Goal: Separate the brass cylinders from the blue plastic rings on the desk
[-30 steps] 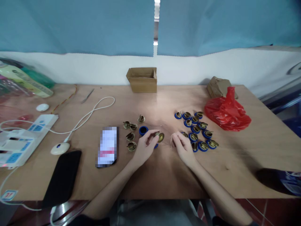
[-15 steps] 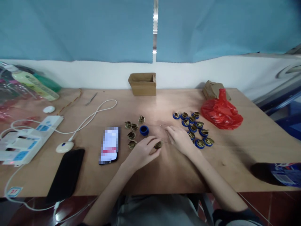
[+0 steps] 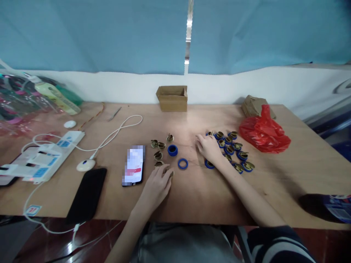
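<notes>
My left hand (image 3: 158, 185) is low over the table with its fingers curled round a round brass-coloured piece (image 3: 171, 172), partly hidden by the fingertips. Just right of it lies a single blue ring (image 3: 182, 163), flat on the wood. Behind that ring is a small stack of blue rings (image 3: 172, 150). Several brass-coloured pieces with raised clips (image 3: 158, 155) stand left of the stack. My right hand (image 3: 208, 149) is closed, fingertips together beside a faint thin strand too small to name. Around its right side are several brass-coloured pieces in blue rings (image 3: 229, 149).
An open cardboard box (image 3: 172, 103) stands against the wall. At right are a red plastic bag (image 3: 264, 131), a brown package (image 3: 255, 105) and a dark bottle (image 3: 326, 208). Two phones, one lit (image 3: 134, 166) and one black (image 3: 87, 195), lie left, near a power strip (image 3: 59, 155) and white cables.
My left hand has moved left and towards me, away from the right hand. The single blue ring now shows. My right hand has shifted slightly forward, and the whole view has turned a little left.
</notes>
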`<state>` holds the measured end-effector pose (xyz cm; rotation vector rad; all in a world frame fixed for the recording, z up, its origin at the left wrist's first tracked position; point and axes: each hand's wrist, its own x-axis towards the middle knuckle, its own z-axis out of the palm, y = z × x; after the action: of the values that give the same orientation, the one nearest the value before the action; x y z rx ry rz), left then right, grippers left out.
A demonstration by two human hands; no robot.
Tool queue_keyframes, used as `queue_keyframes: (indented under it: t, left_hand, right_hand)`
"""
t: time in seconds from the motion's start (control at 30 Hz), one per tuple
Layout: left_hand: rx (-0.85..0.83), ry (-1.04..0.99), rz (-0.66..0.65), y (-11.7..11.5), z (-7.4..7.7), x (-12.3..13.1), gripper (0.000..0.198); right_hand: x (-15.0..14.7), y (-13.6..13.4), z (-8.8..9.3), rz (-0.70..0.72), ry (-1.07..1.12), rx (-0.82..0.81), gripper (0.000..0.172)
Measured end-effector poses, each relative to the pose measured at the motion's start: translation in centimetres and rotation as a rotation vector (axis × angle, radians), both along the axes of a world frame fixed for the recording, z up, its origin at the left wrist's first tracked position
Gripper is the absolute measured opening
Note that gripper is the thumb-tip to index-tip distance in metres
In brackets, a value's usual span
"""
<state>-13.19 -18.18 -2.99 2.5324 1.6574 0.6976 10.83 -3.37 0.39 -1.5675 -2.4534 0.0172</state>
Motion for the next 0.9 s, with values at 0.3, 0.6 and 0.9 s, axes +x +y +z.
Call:
queue_keyframes:
  t: [0.3,0.6,0.9]
  left_hand:
    - [0.067,0.083,0.034,2.5,1.9,3.8,0.029]
    - [-0.025,0.175,0.050,6.5,0.4,5.4,0.013]
    - [-0.028,-0.027,0.067,6.5,1.5,4.2,0.014]
  right_hand:
    - [2.8,-3.6,1.1,0.021,0.024,0.047,0.018]
    - [6.9,-5.4,1.3,0.069,0.163,-0.077,0.023]
    - [5.8,-6.1,0.4,0.110,0.062,-0.058,0.026]
